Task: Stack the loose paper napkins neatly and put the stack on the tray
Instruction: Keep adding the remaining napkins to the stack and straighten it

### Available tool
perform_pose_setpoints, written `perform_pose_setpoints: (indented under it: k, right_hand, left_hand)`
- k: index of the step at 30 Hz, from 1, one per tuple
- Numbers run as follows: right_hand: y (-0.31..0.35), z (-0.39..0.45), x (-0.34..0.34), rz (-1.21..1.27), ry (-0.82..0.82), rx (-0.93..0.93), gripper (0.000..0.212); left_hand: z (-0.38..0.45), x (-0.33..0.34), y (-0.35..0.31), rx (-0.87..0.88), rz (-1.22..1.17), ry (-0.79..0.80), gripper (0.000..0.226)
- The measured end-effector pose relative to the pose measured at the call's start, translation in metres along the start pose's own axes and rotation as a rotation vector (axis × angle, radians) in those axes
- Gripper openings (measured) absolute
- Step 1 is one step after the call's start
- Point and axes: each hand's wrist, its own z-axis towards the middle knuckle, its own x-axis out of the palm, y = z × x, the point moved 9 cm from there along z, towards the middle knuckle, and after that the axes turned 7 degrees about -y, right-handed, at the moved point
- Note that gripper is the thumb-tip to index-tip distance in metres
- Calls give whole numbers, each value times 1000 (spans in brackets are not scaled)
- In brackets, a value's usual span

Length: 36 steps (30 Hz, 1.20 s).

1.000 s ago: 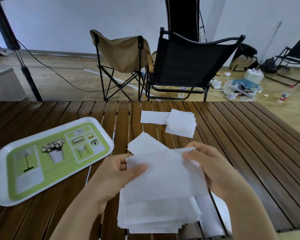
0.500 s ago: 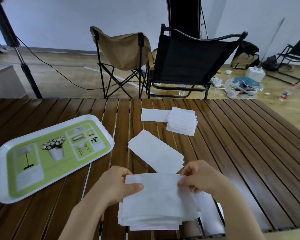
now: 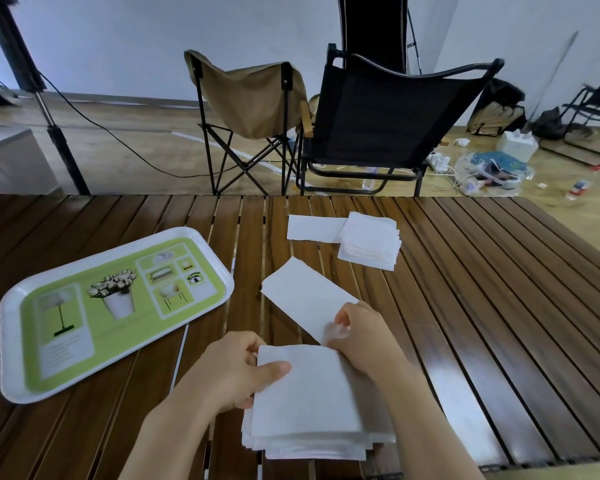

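My left hand (image 3: 236,372) pinches the napkin stack (image 3: 309,403) (soft, floppy), my right hand (image 3: 361,337) grips its far edge.

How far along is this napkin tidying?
Partly done. A thick napkin stack sits near the table edge, pinned by the left hand while the right hand works at its far corner. Left to gather: one loose napkin, another flat napkin and a smaller pile. The green tray holds no napkins.
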Motion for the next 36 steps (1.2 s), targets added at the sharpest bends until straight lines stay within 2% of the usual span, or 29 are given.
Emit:
perform_pose_setpoints:
  k: [2,6,8,12,19,21,25,28,30,33,36]
  right_hand:
    - [-1,0,1,-13,11,20,31]
    - [0,-1,-4,-29,-59,19,8]
    - [0,-1,-5,-20,-63,24,11]
    - [4,-2,-1,-78,2,27,30]
    - [6,-2,-8,-193,-90,12,17]
    - [1,1,-11,-141,-97,32,5]
    - [-12,6,-15,39,-94,54,14]
    - [-13,4,-34,196,-196,20,16]
    - [-6,1,-54,264,-288,-37,15]
    - [10,-10,-86,367,-401,-138,11]
    - [29,-27,-111,485,-427,-240,15]
  left_hand:
    - [-1,1,1,-6,13,19,31]
    - [-3,2,1,-1,96,4,38]
    - [-3,1,0,0,131,-6,39]
    - [-5,2,-1,-10,165,-5,40]
    - [-7,1,-3,4,203,-7,42]
    - [-7,1,-4,10,202,-10,41]
    - [-7,0,-5,26,204,-20,39]
    - [-7,-5,-7,45,215,-74,34]
    - [-7,-14,-12,65,181,-179,33]
    - [-8,-33,-23,131,83,-375,55]
    - [-12,-44,-32,166,21,-467,88]
